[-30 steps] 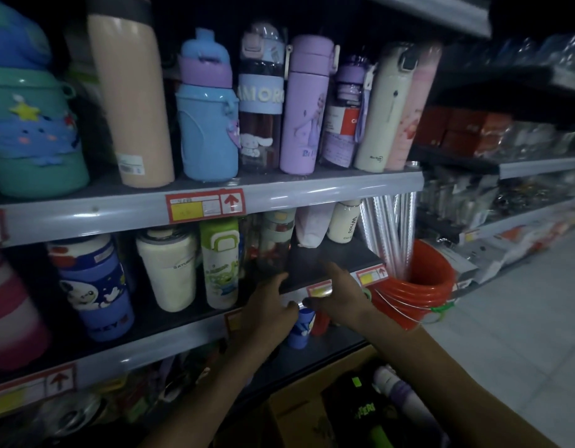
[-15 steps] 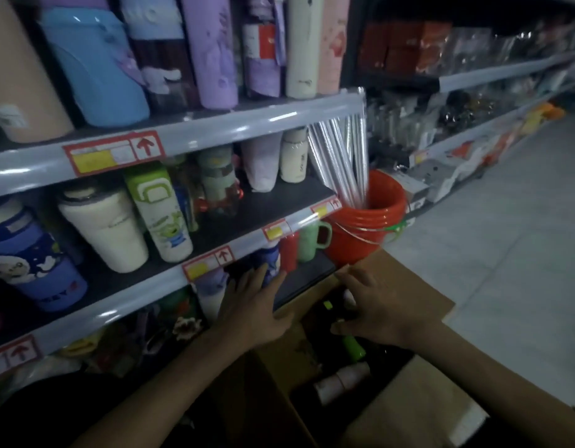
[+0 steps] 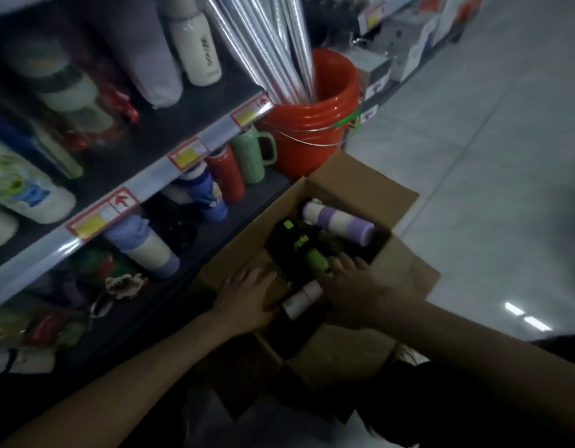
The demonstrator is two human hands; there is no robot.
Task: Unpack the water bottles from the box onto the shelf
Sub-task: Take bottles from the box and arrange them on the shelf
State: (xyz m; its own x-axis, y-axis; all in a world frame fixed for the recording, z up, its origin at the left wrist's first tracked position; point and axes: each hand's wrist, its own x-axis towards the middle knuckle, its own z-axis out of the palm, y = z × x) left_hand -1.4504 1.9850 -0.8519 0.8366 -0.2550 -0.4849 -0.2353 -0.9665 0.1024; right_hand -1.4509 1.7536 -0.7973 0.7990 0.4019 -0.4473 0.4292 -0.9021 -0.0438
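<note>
Dim shop aisle, grey tile floor [image 3: 473, 163]. Cardboard box [image 3: 360, 185] lies open on floor against bottom shelf [image 3: 211, 244], orange bucket [image 3: 308, 140] just beside.

In box:
- purple-white striped bottle [image 3: 339, 226]
- black bottle [image 3: 295, 245], green print too blurred to read
- pale pink bottle [image 3: 302, 299]

Left hand [image 3: 247, 295] flat, fingers straight, on box's shelf-side edge. Right hand [image 3: 354, 286] fingers extended, tips on black bottle's green end. Shelf tags [image 3: 98, 218] yellow with red arrows, text illegible.

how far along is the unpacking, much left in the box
Done: several bottles stand on the bottom shelf, among them a purple-and-white bottle. In hand: the left hand lies flat at the edge of the box; the right hand reaches in onto the black-and-green bottle, grip unclear. Left: that one, the striped purple bottle and a pale bottle.
</note>
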